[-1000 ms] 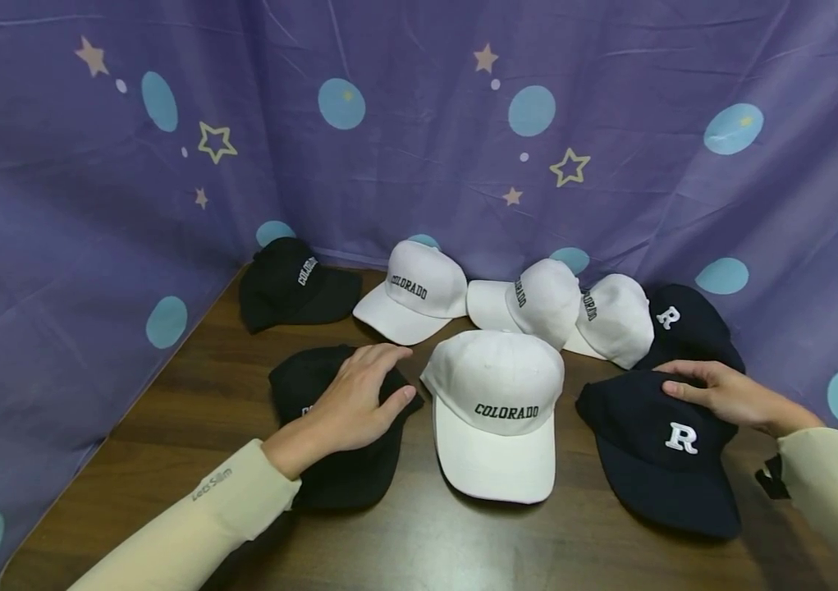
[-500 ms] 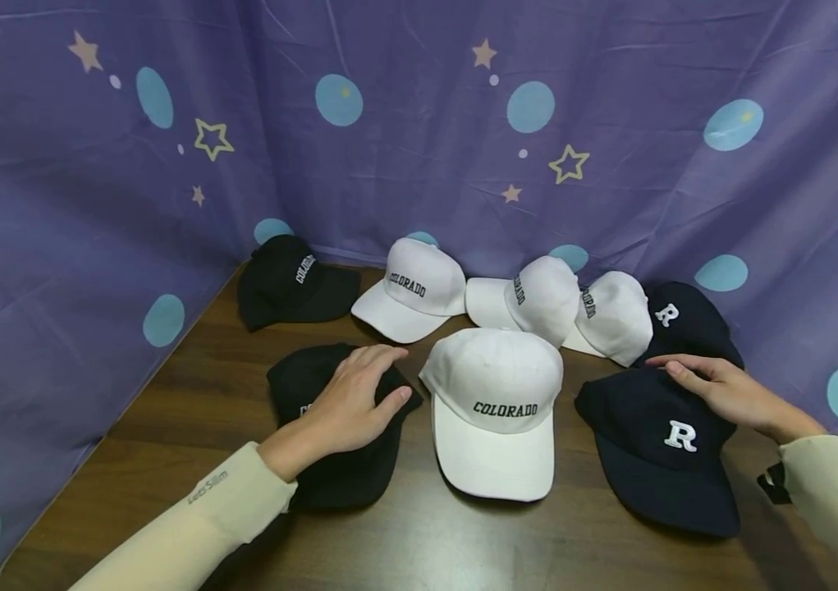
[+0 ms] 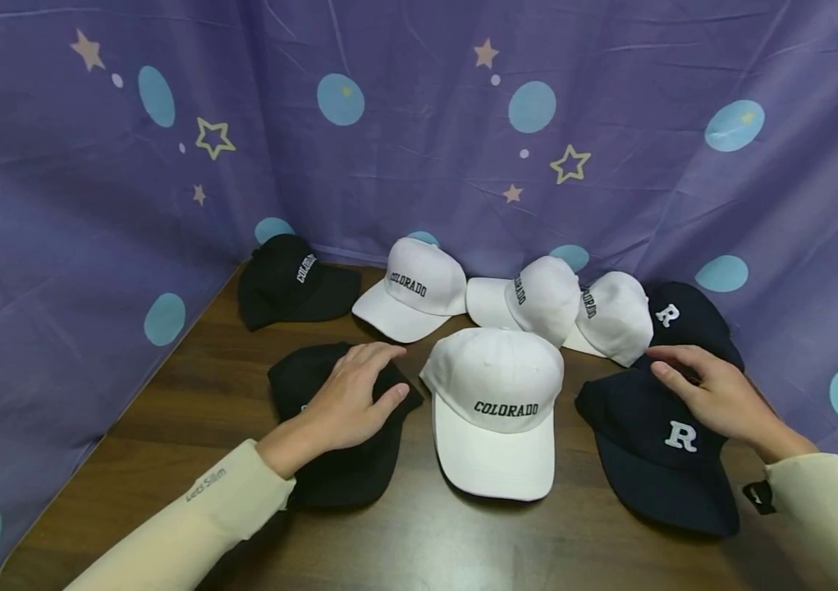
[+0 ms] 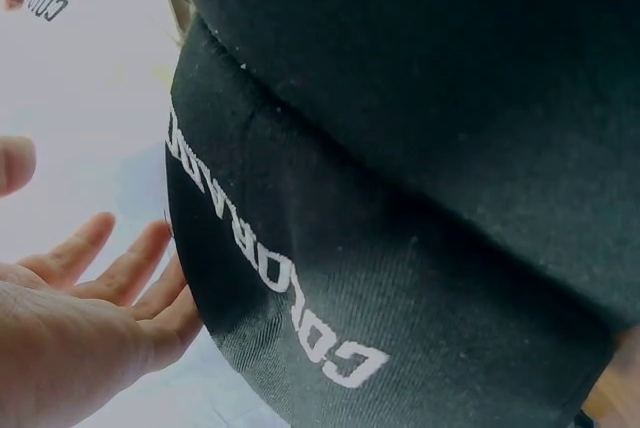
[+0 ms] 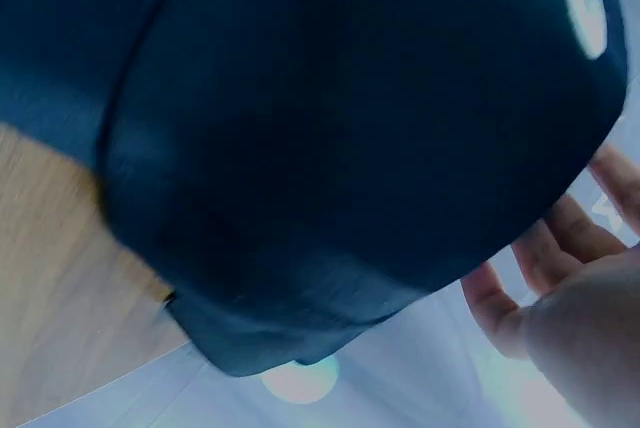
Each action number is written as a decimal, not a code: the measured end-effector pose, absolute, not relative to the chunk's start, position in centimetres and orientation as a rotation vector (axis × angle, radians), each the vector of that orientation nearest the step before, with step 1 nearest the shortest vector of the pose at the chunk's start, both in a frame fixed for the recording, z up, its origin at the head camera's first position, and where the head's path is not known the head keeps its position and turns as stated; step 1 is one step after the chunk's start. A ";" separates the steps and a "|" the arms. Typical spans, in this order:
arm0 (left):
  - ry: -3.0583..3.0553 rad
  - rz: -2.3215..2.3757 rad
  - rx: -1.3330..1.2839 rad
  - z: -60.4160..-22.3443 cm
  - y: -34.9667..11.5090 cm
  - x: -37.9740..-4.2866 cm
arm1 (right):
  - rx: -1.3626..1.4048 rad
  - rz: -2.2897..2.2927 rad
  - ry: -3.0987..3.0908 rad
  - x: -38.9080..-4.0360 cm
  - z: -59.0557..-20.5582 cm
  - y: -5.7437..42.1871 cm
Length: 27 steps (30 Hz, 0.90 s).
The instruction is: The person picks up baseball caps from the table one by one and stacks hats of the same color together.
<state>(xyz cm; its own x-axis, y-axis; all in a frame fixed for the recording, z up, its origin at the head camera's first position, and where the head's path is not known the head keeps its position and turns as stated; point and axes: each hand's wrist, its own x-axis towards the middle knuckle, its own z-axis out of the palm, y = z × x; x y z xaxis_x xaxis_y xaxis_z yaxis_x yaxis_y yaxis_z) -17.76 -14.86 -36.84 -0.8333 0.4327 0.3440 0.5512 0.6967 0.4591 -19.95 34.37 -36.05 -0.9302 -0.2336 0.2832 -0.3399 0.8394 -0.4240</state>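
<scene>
In the head view my left hand (image 3: 350, 404) lies over the crown of a black cap (image 3: 348, 480), its fingers relaxed and thumb apart. White COLORADO lettering on that black cap (image 4: 300, 208) shows in the left wrist view, with the fingertips at its edge. My right hand (image 3: 721, 398) is over the crown of a navy cap (image 3: 666, 484) with a white R, fingers loosely extended. From the right wrist, the fingers (image 5: 545, 258) appear along the far side of the navy cap (image 5: 330, 148); contact is hard to tell. Between both hands sits a white COLORADO cap (image 3: 496, 410), brim facing me.
Along the back of the wooden table (image 3: 190, 410) stands a row: a black cap (image 3: 293, 283), a white cap (image 3: 414, 291), two more white caps overlapping at centre right, and a navy R cap (image 3: 692, 324). A purple patterned curtain (image 3: 419, 164) hangs right behind them.
My right hand has shifted slightly forward and left over the navy cap, with its thumb lifting off the crown. The left hand stays almost still, and the caps keep their places.
</scene>
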 end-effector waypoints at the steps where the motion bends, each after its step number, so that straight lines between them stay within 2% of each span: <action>1: -2.692 -0.828 -0.794 -36.8 -14.9 -17.8 | 0.447 0.700 -2.786 -19.8 -36.1 34.1; 18: -2.624 -0.834 -0.750 -35.5 -16.3 -19.3 | 0.688 0.635 -2.561 -17.9 -36.3 30.3; 27: -2.630 -0.845 -0.696 -35.3 -17.2 -20.1 | 0.710 0.660 -2.543 -17.1 -36.5 29.1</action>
